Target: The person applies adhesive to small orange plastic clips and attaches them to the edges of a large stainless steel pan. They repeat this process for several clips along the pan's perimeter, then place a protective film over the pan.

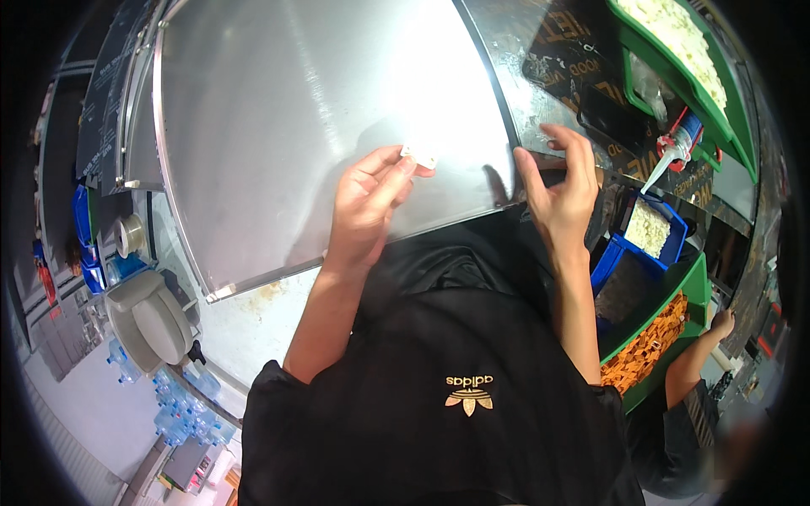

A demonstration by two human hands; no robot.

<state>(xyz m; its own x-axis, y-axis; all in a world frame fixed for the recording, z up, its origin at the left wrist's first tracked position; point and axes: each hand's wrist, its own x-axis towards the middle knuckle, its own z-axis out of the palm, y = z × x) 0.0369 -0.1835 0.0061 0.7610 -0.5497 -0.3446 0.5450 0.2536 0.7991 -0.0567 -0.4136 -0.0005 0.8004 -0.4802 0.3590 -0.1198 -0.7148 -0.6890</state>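
Your left hand [367,198] pinching small white piece [424,158] over metal panel [245,143]; your right hand [564,196], fingers apart, by panel's right edge.

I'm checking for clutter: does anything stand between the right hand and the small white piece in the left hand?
Nothing visible: between the right hand and the white piece in the left hand, only the shiny metal surface and its dark edge show.

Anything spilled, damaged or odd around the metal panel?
Yes: a brownish patch on the white surface just outside the near edge of the metal panel, toward its left corner. It contrasts with the pale surroundings; I can't tell its cause.
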